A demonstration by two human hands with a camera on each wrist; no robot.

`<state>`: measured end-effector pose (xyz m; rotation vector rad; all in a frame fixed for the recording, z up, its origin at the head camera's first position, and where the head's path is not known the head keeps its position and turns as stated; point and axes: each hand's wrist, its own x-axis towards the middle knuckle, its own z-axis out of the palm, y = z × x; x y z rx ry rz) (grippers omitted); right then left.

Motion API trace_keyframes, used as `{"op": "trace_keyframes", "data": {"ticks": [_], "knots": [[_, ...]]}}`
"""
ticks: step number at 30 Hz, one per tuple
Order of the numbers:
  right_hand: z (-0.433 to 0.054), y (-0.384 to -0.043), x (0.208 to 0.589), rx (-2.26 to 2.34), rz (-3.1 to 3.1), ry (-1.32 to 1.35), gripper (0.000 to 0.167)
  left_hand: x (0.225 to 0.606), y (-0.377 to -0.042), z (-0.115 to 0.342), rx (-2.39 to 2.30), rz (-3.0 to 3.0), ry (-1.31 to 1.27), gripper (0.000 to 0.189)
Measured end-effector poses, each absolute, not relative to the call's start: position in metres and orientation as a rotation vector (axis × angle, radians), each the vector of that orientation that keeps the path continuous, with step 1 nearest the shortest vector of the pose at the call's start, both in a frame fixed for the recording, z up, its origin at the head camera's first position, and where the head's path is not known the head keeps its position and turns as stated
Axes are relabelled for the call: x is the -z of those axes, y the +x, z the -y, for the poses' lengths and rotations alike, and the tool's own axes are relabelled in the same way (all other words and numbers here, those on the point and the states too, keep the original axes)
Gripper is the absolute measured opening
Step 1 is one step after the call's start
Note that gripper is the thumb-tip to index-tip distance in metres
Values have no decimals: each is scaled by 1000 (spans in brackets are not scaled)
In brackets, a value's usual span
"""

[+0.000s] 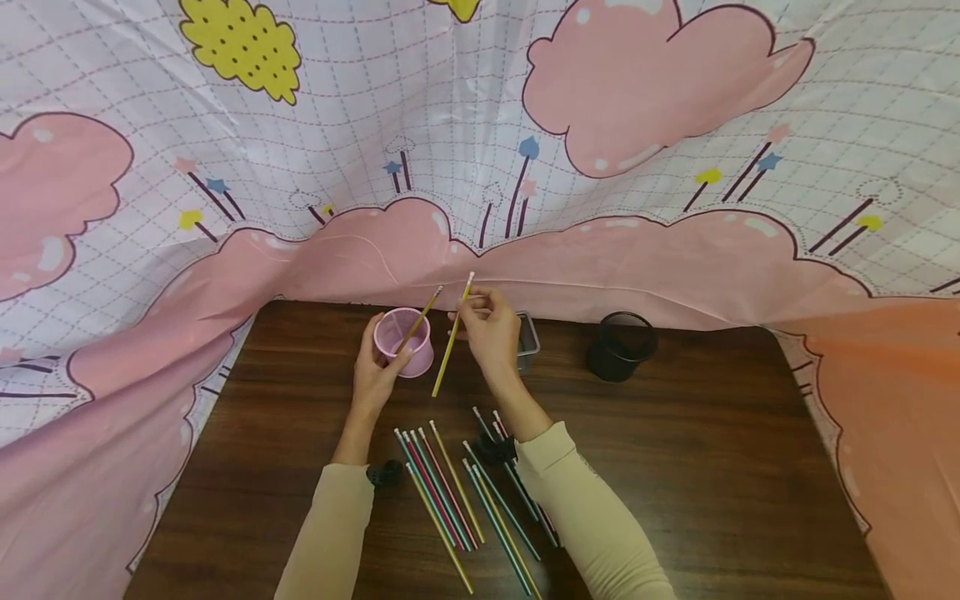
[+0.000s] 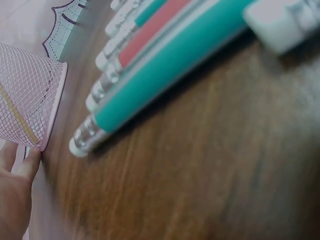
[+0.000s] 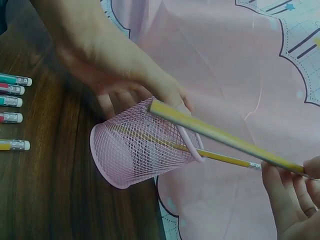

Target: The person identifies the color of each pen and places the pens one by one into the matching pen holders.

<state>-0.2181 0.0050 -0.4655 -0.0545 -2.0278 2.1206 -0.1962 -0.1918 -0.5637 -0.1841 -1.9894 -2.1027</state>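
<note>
A pink mesh pencil cup is in the grip of my left hand, whose fingers and thumb curl around its side. One yellow pencil leans inside this cup, its eraser end sticking out over the rim. Between thumb and fingers, my right hand pinches another yellow pencil near its eraser end. That pencil slants downward just right of the cup in the head view. In the right wrist view, its lower end overlaps the cup's mesh, and the left hand is behind the cup.
Several pencils in teal, red and yellow lie on the dark wooden table, some partly under the right forearm. A grey container stands partly hidden behind the right hand. Farther right is a black cup. Patterned cloth borders the table.
</note>
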Motion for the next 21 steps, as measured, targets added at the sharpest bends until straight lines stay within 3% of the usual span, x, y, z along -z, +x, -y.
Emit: {"op": "trace_keyframes", "data": {"ticks": [8,21], "knots": [[-6,-220,463,-1945,2078,-95,18,564,-196,192,2094,1984,-185,78],[7,-234,452,-2077,1801,-72,16,562,-194,190,2112,1981,-166,78]]}}
